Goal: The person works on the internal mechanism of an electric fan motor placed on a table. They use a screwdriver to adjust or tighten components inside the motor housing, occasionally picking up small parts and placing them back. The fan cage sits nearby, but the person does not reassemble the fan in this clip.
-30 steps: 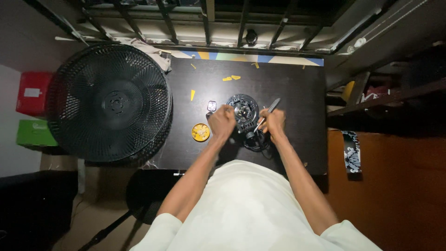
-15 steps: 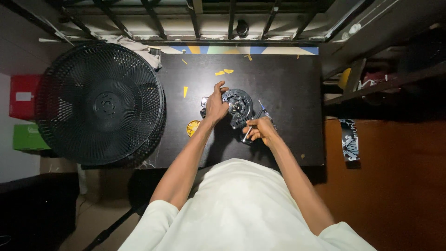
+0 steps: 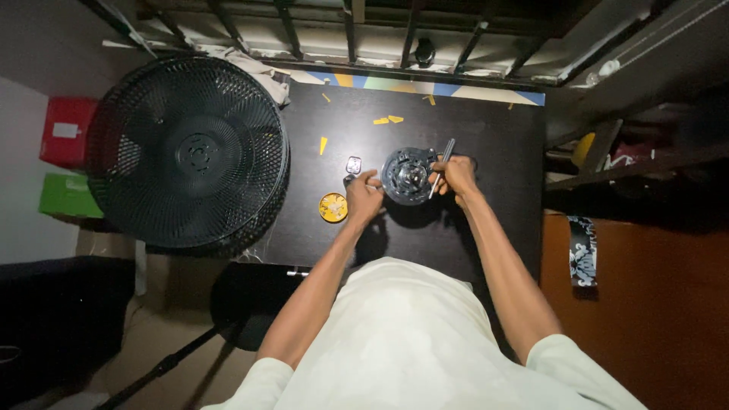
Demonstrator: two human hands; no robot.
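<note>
Near the centre of the frame, slightly above the middle, a round dark motor housing [image 3: 408,175] lay on the black table [image 3: 486,228]; the left hand [image 3: 364,196] rested against its left edge with fingers curled, the fingertips touching the rim, though whether they actually pinched it could not be told; the right hand [image 3: 456,175] sat at the housing's right edge, its fingers closed around a slim grey screwdriver [image 3: 442,156] that angled up and to the right, away from the housing; just left of the left hand sat a small round yellow dish [image 3: 332,206]; above it, a small pale square part [image 3: 353,164] lay on the table; several yellow scraps [image 3: 387,119] were scattered toward the table's upper edge; a large black fan grille [image 3: 190,152] filled the upper left of the frame, overlapping the table's left side; farther left stood a red box [image 3: 67,130] above a green box [image 3: 64,196]; the person's white shirt [image 3: 410,342] filled the lower centre.
</note>
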